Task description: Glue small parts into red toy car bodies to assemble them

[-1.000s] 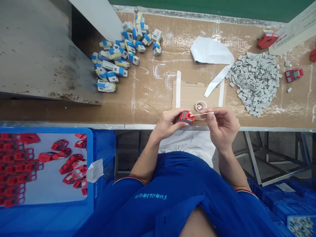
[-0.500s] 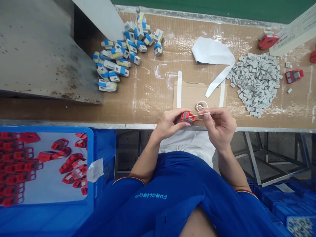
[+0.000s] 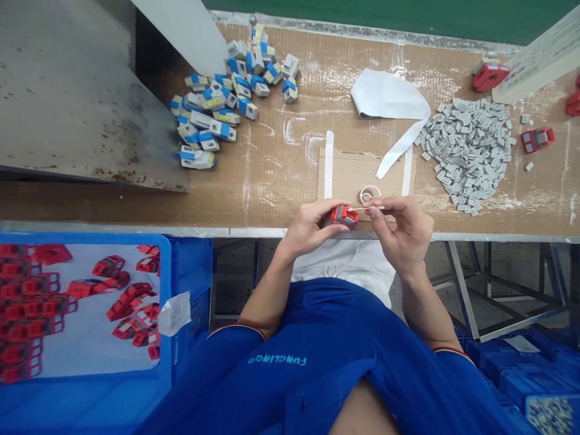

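Observation:
Between the thumb and fingers of my left hand (image 3: 312, 228) is a small red and grey toy vehicle part (image 3: 343, 215), held at the table's front edge. My right hand (image 3: 403, 232) pinches a thin cotton swab (image 3: 362, 209); its left tip is at the upper right of the red part, and whether it touches I cannot tell. Just behind the fingers stands a small round container (image 3: 369, 193) with a white rim. Under it lies a cardboard sheet (image 3: 347, 169) with white tape strips down its sides.
A heap of small grey pieces (image 3: 469, 151) lies to the right, near a red toy vehicle (image 3: 538, 139). White-and-blue parts (image 3: 217, 103) are piled at the left beside a metal box (image 3: 81, 96). A white strip (image 3: 392, 96) lies behind. A blue crate (image 3: 165, 266) holds red parts.
The swab's tip has shifted slightly up on the red part, and my right fingers have moved a little with it. My left hand stays nearly still.

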`<state>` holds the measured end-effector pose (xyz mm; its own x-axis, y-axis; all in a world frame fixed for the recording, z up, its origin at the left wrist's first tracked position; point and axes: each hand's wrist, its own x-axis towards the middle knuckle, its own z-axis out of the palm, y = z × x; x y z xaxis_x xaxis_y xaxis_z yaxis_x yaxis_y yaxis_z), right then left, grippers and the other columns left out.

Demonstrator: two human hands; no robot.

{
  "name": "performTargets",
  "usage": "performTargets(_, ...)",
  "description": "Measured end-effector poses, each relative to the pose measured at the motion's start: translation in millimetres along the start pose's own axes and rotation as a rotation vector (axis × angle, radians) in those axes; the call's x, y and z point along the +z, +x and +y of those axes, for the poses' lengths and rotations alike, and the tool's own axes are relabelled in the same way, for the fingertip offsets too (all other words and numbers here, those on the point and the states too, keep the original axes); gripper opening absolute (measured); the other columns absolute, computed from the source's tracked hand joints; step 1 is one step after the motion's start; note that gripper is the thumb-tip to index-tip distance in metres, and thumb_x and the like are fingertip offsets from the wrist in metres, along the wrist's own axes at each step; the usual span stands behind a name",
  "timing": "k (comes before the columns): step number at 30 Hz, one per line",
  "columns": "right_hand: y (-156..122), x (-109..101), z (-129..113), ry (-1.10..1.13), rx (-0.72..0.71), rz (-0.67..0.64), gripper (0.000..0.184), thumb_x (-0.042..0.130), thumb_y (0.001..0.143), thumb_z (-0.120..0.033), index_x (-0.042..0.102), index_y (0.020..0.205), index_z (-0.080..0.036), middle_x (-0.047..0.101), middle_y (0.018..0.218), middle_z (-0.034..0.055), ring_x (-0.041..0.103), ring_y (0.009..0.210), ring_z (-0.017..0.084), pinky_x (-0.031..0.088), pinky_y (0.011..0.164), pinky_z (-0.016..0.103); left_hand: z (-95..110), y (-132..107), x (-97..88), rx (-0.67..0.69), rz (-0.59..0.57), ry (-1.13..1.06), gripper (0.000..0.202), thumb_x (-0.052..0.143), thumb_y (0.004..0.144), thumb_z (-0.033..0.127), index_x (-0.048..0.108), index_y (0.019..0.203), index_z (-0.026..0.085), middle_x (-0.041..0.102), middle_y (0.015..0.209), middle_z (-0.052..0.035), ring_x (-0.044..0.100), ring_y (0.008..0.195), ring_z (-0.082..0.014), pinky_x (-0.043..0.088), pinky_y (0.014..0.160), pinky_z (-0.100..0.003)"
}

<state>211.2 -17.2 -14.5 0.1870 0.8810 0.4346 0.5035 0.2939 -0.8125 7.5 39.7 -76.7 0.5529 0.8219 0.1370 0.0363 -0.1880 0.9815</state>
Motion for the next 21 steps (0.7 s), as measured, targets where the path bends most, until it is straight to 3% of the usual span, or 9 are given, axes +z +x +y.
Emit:
performTargets(4,2,-3,-2,-0.072,-0.029,-0.028,0.003,0.073,0.102,-0.027,0.072,0.102,-0.029,0.085,0.094,0.0002,0.083,0.081,0.018,0.069,0.071,0.03,-1,-1,0.5,-0.004,0.004,-0.005,0.051,0.084,0.093,0.052,0.078,0.13,0.018,0.083,0.109,-0.011,0.075,0.089,-0.0203,0.056,0.076,-0.029)
performTargets(16,3,-13,-9,-0.175,-0.119,-0.077,0.014,0.072,0.099,-0.017,0.069,0.103,-0.029,0.084,0.093,-0.0008,0.079,0.074,0.016,0.066,0.068,0.028,-1,-2,0.7,-0.007,0.017,-0.03,0.051,0.084,0.093,0.052,0.079,0.131,0.018,0.083,0.103,-0.01,0.072,0.079,-0.0173,0.054,0.07,-0.027)
performTargets(21,2,-15,-11,-0.174,-0.116,-0.094,0.017,0.073,0.098,-0.014,0.069,0.103,-0.029,0.084,0.092,-0.0013,0.079,0.074,0.016,0.065,0.068,0.027,-1,-2,1.0,0.0,0.025,-0.029,0.051,0.085,0.092,0.051,0.079,0.131,0.018,0.083,0.105,-0.0102,0.074,0.083,-0.018,0.055,0.072,-0.028)
